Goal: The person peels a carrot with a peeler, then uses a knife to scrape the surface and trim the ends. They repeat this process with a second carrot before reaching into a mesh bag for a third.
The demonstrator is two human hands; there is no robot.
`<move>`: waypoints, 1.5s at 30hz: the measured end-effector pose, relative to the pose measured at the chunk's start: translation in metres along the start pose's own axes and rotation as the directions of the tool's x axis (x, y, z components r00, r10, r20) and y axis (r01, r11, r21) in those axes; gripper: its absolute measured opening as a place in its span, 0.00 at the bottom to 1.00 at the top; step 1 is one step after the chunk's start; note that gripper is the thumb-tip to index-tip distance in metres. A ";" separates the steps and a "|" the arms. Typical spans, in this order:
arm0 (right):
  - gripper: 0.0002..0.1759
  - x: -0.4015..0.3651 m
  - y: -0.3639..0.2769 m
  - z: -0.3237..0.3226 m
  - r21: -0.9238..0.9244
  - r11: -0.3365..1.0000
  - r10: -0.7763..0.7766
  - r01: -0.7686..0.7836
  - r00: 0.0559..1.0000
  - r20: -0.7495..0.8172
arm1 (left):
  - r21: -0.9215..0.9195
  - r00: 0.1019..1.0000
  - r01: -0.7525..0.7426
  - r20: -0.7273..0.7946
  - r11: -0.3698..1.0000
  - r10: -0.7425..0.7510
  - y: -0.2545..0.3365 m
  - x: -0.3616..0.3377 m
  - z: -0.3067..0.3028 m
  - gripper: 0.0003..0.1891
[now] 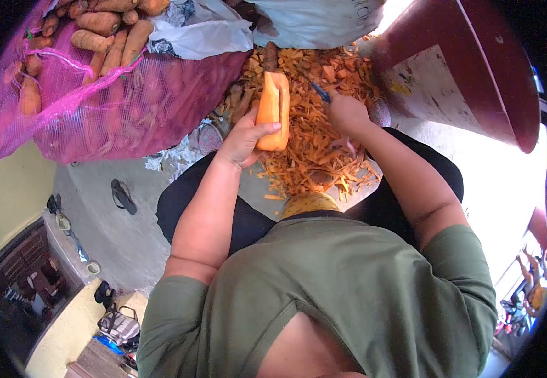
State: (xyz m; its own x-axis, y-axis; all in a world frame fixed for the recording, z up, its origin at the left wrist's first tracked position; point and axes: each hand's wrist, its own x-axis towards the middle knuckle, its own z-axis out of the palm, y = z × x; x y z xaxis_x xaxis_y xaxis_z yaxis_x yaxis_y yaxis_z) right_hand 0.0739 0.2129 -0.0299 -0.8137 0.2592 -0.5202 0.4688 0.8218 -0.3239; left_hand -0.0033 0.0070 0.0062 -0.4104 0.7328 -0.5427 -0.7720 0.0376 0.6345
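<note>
My left hand is wrapped round the lower part of a large peeled orange carrot, which is held upright and has a dark lengthwise split. To its right, my right hand is closed on a tool with a blue handle, probably a knife or peeler; its thin tip points up and left, apart from the carrot. Beneath both hands lies a heap of orange peelings. An unpeeled brown carrot lies just beyond the peeled one.
A pink mesh sack full of unpeeled carrots fills the upper left. White plastic bags lie at the top. A large dark red tub stands at the upper right. One dark slipper is on the floor at left.
</note>
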 end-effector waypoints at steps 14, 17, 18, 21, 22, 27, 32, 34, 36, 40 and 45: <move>0.13 -0.024 -0.034 -0.028 0.432 0.879 -0.216 0.201 0.976 -0.013 | -0.178 0.993 -0.058 -0.113 0.982 0.038 -0.003 0.010 -0.009 0.25; 0.18 -0.014 -0.019 -0.031 0.490 0.834 -0.156 0.254 0.960 -0.232 | -0.178 0.994 -0.012 -0.113 0.984 -0.008 -0.004 0.011 -0.009 0.25; 0.21 -0.014 -0.018 -0.045 0.719 0.677 -0.046 0.155 0.985 -0.169 | -0.169 0.993 0.006 -0.118 0.986 -0.027 -0.006 0.012 -0.009 0.24; 0.21 0.000 0.000 -0.068 0.613 0.740 0.017 0.276 0.904 -0.428 | -0.138 0.992 0.079 -0.088 0.987 -0.091 -0.007 0.011 -0.008 0.23; 0.21 -0.001 -0.002 -0.069 0.687 0.675 0.049 0.269 0.913 -0.405 | -0.152 0.987 0.086 -0.120 0.985 -0.105 -0.009 0.012 -0.005 0.22; 0.19 0.001 -0.019 -0.039 0.747 0.608 0.081 0.268 0.915 -0.395 | -0.036 0.980 0.171 -0.096 0.985 -0.174 -0.020 0.008 0.018 0.21; 0.13 0.030 0.034 -0.062 0.716 0.651 0.358 0.252 0.730 -0.583 | 0.021 0.981 0.191 -0.025 0.981 -0.190 -0.026 0.001 0.030 0.20; 0.13 0.034 0.039 -0.070 0.694 0.654 0.366 0.300 0.678 -0.638 | -0.011 0.981 0.194 -0.012 0.981 -0.194 -0.025 0.000 0.026 0.20; 0.13 0.008 0.000 -0.056 0.707 0.677 0.295 0.205 0.804 -0.516 | -0.027 0.981 0.192 -0.010 0.981 -0.192 -0.027 0.002 0.023 0.20; 0.18 0.012 -0.009 -0.042 0.757 0.642 0.330 0.121 0.848 -0.416 | 0.008 0.986 0.169 -0.003 0.986 -0.169 -0.033 0.003 0.023 0.21; 0.18 0.038 0.016 -0.043 0.716 0.654 0.339 0.246 0.750 -0.568 | -0.019 0.992 0.126 -0.018 0.992 -0.126 -0.033 0.006 0.024 0.19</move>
State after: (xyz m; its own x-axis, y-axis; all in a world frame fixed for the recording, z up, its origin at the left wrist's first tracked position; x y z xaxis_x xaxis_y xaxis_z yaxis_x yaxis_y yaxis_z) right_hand 0.0360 0.2572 -0.0207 -0.6466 0.7611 -0.0516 0.3520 0.2377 -0.9053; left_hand 0.0310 0.0264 -0.0045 -0.3185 0.7098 -0.6282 -0.8264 0.1167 0.5508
